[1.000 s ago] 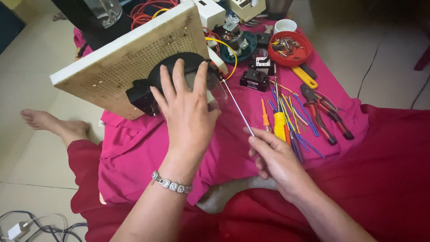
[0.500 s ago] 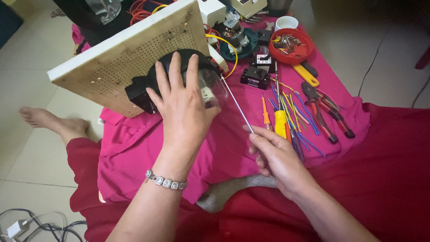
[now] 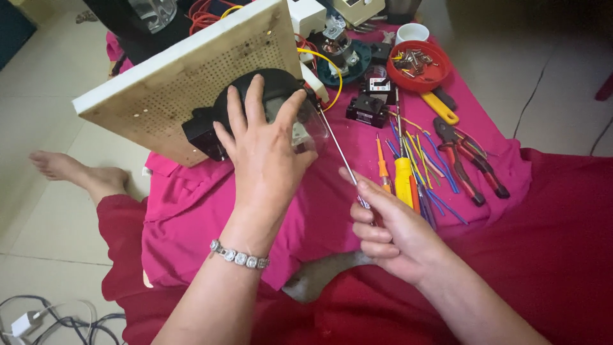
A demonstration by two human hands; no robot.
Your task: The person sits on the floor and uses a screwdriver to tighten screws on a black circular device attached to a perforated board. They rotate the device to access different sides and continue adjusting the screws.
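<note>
Pink cloth [image 3: 191, 217] lies under a tilted perforated board [image 3: 172, 96] whose black domed housing [image 3: 255, 96] the spread-fingered left hand [image 3: 265, 150] steadies, while the right hand [image 3: 396, 233], grip closed on a long thin screwdriver [image 3: 341, 156], has its tip at the housing's edge, fastening apparently unfinished.

Single head cam, looking steeply down, close on both hands, lap, pink cloth [image 3: 191, 223], tiled floor [image 3: 51, 243] at left.
</note>
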